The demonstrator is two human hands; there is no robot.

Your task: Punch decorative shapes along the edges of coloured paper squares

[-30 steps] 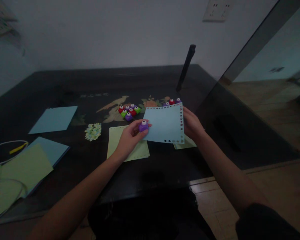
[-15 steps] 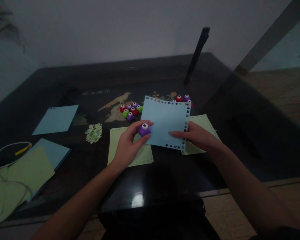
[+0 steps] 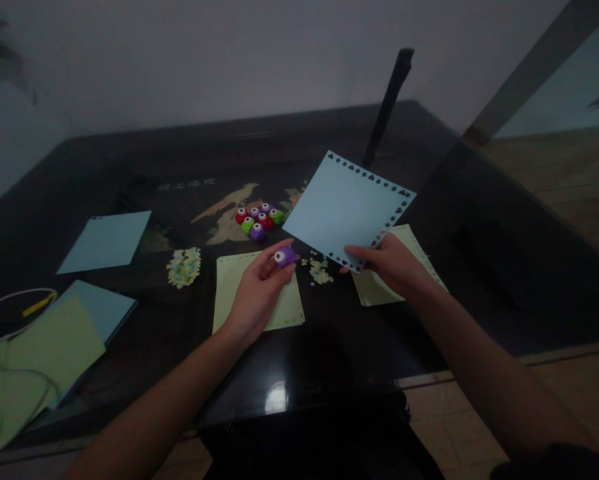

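Note:
My left hand (image 3: pixel 260 292) pinches a small purple paper punch (image 3: pixel 284 256) above a green sheet (image 3: pixel 239 280) with a punched border. My right hand (image 3: pixel 392 265) grips the near corner of a light blue sheet (image 3: pixel 345 208) and holds it raised and tilted over the dark table (image 3: pixel 129 160); shaped holes run along its edges. A small scatter of paper cut-outs (image 3: pixel 319 270) lies on the table between my hands. Under my right hand rests a second green sheet (image 3: pixel 416 257).
A cluster of red, green and purple punches (image 3: pixel 257 221) sits behind my left hand. A pile of cut-outs (image 3: pixel 184 266) lies left of the green sheet. Blue sheets (image 3: pixel 105 241) and green sheets (image 3: pixel 49 343) lie at the left with a cord (image 3: pixel 9 300). A dark post (image 3: pixel 388 107) stands at the back.
My right hand has lifted and swung the blue sheet up and to the right, away from the punch. The punch has come off the sheet's edge, and cut-outs now lie between my hands.

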